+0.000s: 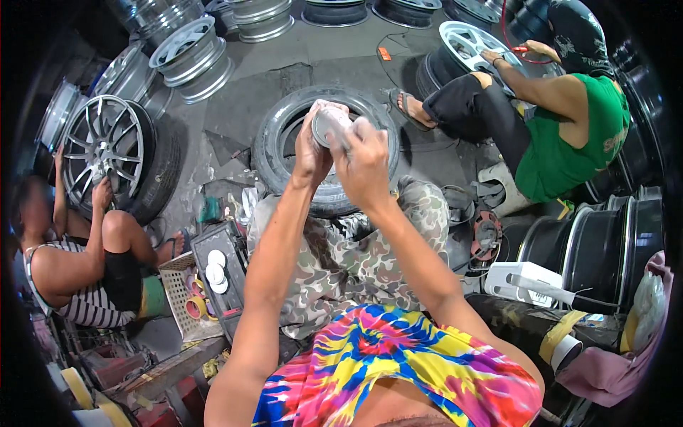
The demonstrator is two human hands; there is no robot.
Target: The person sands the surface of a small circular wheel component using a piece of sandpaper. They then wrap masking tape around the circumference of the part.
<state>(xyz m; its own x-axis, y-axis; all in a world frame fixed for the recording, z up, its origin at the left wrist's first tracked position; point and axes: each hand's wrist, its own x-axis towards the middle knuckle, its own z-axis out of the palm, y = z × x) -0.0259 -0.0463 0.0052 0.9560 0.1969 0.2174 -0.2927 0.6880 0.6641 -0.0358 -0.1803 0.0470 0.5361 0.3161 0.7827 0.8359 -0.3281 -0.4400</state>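
My left hand (311, 153) is closed around a small round grey disc (322, 128), which looks like a wheel centre cap, with its flat face turned toward my right hand. The fingers of my right hand (364, 160) are curled at the disc's right edge and blurred by motion. Something greyish shows at their tips, too smeared to name. Both hands are raised over a black tyre (270, 160) lying flat in front of my knees.
At right, a person in a green top (580, 135) handles a silver wheel (469, 46). At left, another person (78, 274) holds a multi-spoke wheel (107, 149) with a tyre. White discs (215, 272) lie on a dark case (231, 306) beside a basket (178, 295). Rims (260, 18) line the back.
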